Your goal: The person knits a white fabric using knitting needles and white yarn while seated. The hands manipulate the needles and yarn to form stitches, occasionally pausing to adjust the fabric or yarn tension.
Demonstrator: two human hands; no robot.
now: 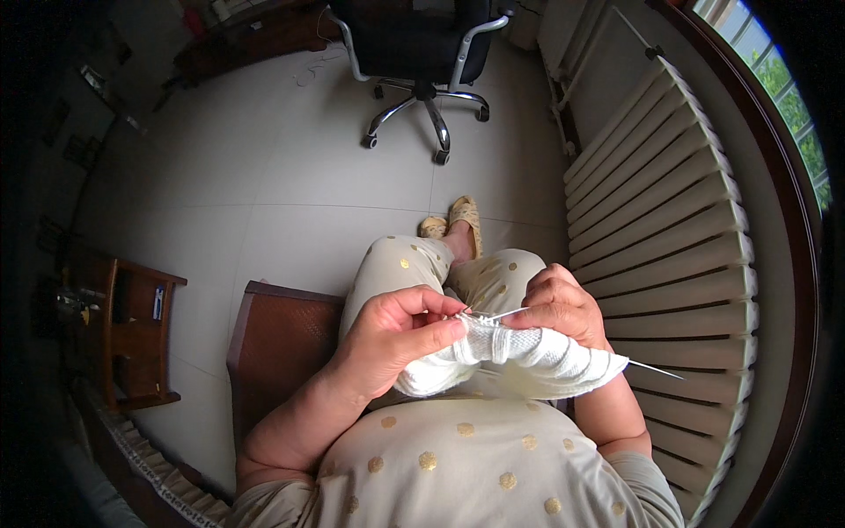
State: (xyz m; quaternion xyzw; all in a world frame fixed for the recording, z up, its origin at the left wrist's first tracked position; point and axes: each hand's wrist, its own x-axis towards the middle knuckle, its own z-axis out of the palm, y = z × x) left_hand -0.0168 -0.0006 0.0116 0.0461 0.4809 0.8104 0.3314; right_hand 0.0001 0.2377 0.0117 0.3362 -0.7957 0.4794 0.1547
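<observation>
A piece of white ribbed knitting (505, 351) hangs between my two hands above my lap. My left hand (389, 328) pinches its upper left edge between thumb and fingers, where a dark needle tip shows. On the other side, my right hand (562, 309) is closed around the knitting's top edge and a thin pale knitting needle (511, 313). Loose stitches lie between the two hands. At the right, a long needle end (657, 371) sticks out beyond the fabric. The fingers hide most of the needles' length.
A white radiator (667, 264) runs close along my right, under a window (785, 86). Ahead stands a black swivel chair (422, 46) on the tiled floor (317, 158). To my left are a brown woven seat mat (284, 350) and a wooden shelf unit (142, 330).
</observation>
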